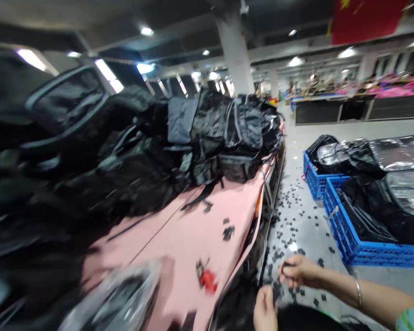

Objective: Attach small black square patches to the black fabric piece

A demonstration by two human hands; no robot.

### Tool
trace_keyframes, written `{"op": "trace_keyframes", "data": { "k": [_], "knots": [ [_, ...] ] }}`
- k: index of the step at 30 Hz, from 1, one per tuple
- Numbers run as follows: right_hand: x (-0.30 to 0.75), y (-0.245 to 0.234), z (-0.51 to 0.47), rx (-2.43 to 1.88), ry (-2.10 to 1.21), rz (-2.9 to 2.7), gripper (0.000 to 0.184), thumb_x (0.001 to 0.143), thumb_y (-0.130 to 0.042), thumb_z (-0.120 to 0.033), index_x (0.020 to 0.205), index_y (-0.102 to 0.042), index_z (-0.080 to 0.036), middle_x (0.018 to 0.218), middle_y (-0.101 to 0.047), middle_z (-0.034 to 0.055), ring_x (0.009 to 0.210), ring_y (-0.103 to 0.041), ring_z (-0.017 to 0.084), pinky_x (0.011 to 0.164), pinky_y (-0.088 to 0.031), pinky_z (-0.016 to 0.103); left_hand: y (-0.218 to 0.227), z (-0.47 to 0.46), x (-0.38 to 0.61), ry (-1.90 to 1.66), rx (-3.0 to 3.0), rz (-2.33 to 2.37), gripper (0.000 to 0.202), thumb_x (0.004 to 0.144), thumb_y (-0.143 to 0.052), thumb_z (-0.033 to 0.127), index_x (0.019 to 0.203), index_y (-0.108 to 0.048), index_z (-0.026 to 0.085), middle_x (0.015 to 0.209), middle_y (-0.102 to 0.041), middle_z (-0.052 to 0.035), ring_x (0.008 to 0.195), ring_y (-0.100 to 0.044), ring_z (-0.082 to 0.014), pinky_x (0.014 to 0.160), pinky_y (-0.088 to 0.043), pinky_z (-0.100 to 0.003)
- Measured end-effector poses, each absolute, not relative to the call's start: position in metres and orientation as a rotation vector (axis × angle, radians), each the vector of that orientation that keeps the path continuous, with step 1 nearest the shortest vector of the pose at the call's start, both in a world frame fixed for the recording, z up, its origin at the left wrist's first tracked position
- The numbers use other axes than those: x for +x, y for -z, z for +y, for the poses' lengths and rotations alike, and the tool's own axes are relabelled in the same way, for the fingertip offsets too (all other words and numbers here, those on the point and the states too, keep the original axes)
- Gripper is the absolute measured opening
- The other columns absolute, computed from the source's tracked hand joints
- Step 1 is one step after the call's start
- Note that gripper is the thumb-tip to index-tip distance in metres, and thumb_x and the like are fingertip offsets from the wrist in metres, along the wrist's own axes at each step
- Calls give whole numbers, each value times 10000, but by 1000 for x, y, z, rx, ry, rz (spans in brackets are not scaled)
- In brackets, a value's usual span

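Note:
My right hand (301, 270) is out over the floor beside the table, its fingers pinched on a small black piece (288, 265). My left hand (265, 309) is lower, by the table's edge, with fingers closed; what it grips, if anything, is hidden. Black fabric (239, 294) lies beside it, and more dark material shows below both hands. On the pink table cover (179, 243) rests a blurred red object with a dark end (207, 279). Small black scraps (228, 232) lie further along the cover.
Black bags (124, 179) are heaped along the table's left and far end. A clear plastic-wrapped item (117, 294) lies at the near edge. Blue crates (352, 243) with black and silver bags stand on the right. Black scraps (293, 220) litter the floor between.

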State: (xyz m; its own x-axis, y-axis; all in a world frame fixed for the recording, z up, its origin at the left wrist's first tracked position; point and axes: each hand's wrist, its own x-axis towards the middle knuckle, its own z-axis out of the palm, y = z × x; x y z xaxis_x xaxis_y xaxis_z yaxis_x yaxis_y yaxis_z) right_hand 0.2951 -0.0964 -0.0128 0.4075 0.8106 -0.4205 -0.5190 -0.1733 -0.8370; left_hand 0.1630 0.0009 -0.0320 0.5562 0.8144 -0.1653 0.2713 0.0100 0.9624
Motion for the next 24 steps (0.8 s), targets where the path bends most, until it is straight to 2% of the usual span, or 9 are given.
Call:
{"op": "trace_keyframes", "data": {
  "k": [3, 5, 13, 14, 16, 18, 19, 21, 24],
  "knots": [
    [295, 16, -106, -1284, -1316, -305, 270, 620, -709, -385, 744, -621, -161, 602, -591, -31, 396, -418, 20, 366, -280, 143, 40, -12, 157, -528, 1314, 864, 369, 692, -572, 504, 780, -606, 148, 481, -496, 39, 444, -469, -108, 457, -375, -221],
    [299, 22, -106, -1275, -1282, -341, 298, 637, -713, -391, 763, -607, -143, 639, -585, -12, 397, -375, 14, 360, -258, 157, 45, -13, 154, -571, 1151, 847, 334, 699, -592, 442, 846, -572, 143, 523, -519, 39, 470, -484, -91, 499, -394, -210],
    [293, 32, -105, -1358, -1410, -382, 336, 662, -694, -451, 694, -565, -143, 514, -479, -27, 367, -293, 29, 359, -161, 196, 63, -16, 156, -558, 1084, 940, 268, 735, -555, 359, 910, -529, 157, 566, -603, -7, 558, -604, -156, 572, -480, -280],
    [290, 33, -105, -1376, -1408, -402, 340, 659, -695, -455, 685, -555, -146, 493, -461, -34, 366, -285, 32, 362, -151, 197, 64, -17, 156, -510, 1196, 927, 294, 724, -569, 365, 933, -551, 158, 628, -636, -35, 620, -625, -181, 625, -496, -316],
    [285, 34, -100, -1390, -1394, -458, 345, 660, -695, -456, 638, -523, -158, 449, -408, -52, 364, -258, 35, 369, -131, 202, 62, -17, 152, -410, 1453, 911, 428, 668, -633, 377, 1033, -577, 161, 941, -666, -125, 878, -625, -256, 803, -477, -401],
    [280, 34, -92, -1406, -1361, -490, 380, 678, -675, -470, 569, -467, -171, 407, -339, -70, 358, -226, 38, 373, -113, 210, 58, -15, 145, -364, 1640, 904, 558, 655, -650, 382, 1158, -546, 165, 1276, -498, -168, 1139, -490, -310, 961, -377, -442],
    [276, 34, -87, -1425, -1346, -496, 406, 684, -665, -479, 540, -437, -176, 393, -309, -76, 353, -213, 38, 374, -106, 214, 55, -13, 140, -386, 1681, 916, 548, 689, -619, 383, 1185, -535, 165, 1342, -431, -161, 1198, -433, -309, 999, -339, -440],
    [267, 33, -76, -1475, -1360, -534, 438, 686, -657, -491, 508, -405, -180, 378, -282, -81, 347, -209, 38, 374, -104, 218, 48, -8, 129, -497, 1663, 945, 413, 794, -487, 372, 1147, -574, 176, 1290, -494, -132, 1172, -461, -262, 998, -347, -400],
    [249, 32, -59, -1479, -1516, -667, 451, 674, -656, -505, 489, -412, -174, 375, -295, -78, 345, -223, 36, 370, -117, 211, 36, -4, 108, -615, 1437, 970, 342, 818, -445, 402, 974, -653, 180, 864, -669, -71, 799, -607, -185, 758, -479, -313]
  ]
}}
